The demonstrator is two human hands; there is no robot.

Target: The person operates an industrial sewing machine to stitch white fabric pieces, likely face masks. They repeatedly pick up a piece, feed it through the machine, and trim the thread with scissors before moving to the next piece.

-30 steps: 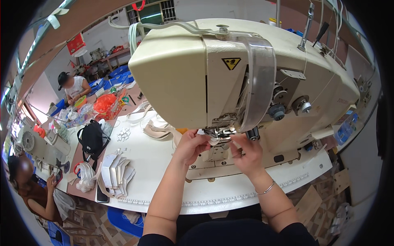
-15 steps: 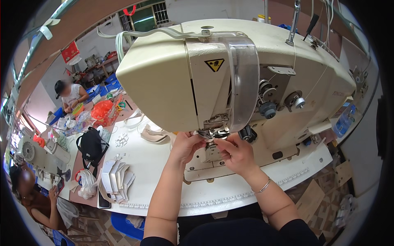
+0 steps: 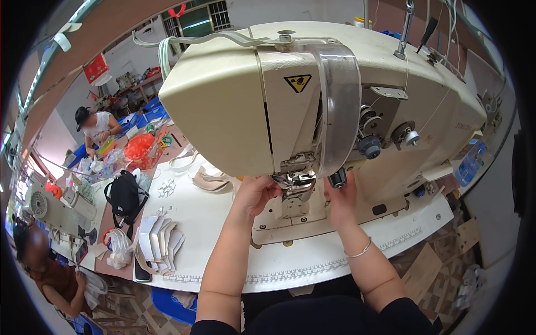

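Observation:
A large cream sewing machine [image 3: 218, 111] fills the middle of the view. My left hand [image 3: 255, 195] is closed, fingers curled at the left side of the metal presser foot [image 3: 296, 180]; whatever they pinch is hidden there. To the right of the needle area, my right hand [image 3: 341, 198] reaches in just below the black knob [image 3: 337, 178]. Motion blurs its fingers, so I cannot see whether it touches the knob or holds anything. Beige fabric pieces [image 3: 211, 181] lie on the white table behind my left hand.
Stacked white-and-beige fabric pieces [image 3: 159, 243] sit on the left of the white table [image 3: 195, 251], near small white bits [image 3: 166, 188]. A black bag [image 3: 127, 198] and a phone [image 3: 142, 272] are farther left. Two other people are at the left. A ruler strip [image 3: 318, 268] follows the front edge.
My right hand has left the presser foot and moved right, under the black knob. My left hand stays beside the foot. The machine sits slightly farther right in view.

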